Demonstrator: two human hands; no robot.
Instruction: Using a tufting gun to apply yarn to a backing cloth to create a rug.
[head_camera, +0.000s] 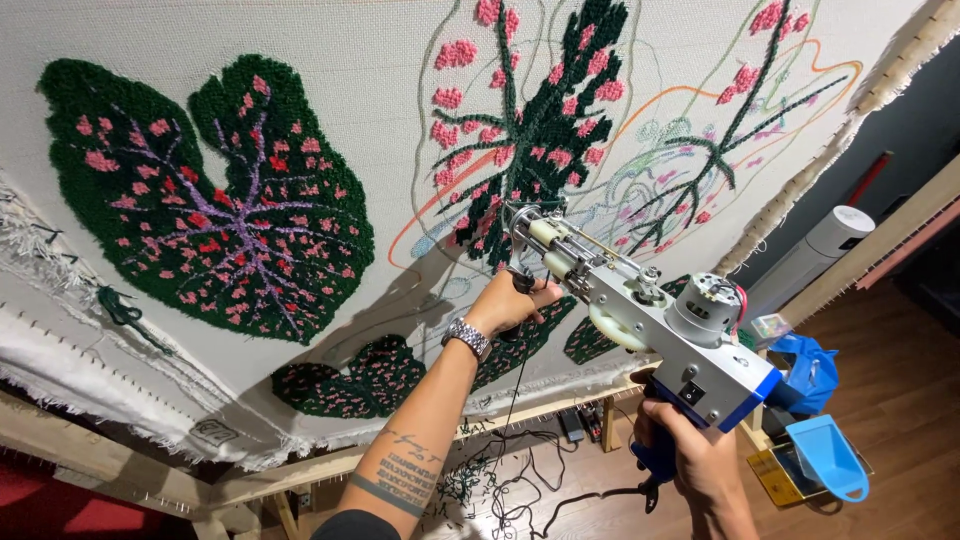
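While I scan from the left, I first meet the large dark green tufted leaf with pink spots and purple veins (215, 195), finished on the stretched off-white backing cloth (330, 40), which is pinned to a pale timber frame (300, 470) so it stays taut. Below it sits a smaller green and pink tufted patch (350, 378). Moving right, my left hand (510, 305), with a metal wristwatch (467, 337) on its wrist, curls its fingers (535, 295) shut around the front handle of the silver and blue electric tufting gun (640, 320); I judge this grip steadies the nose against the cloth. The gun's tip presses into the half-filled dark green stem with pink blossoms (540, 120), so the tool lies tilted up toward the fabric. Further right, outlines of a third plant in thin coloured yarn (720, 150) wait unfilled. My right hand (700, 465) wraps closed on the gun's blue pistol grip from below, carrying its weight. At the far right a blue plastic scoop (830, 455) rests near a white cylindrical appliance (815, 255) above the wooden floor (900, 360).
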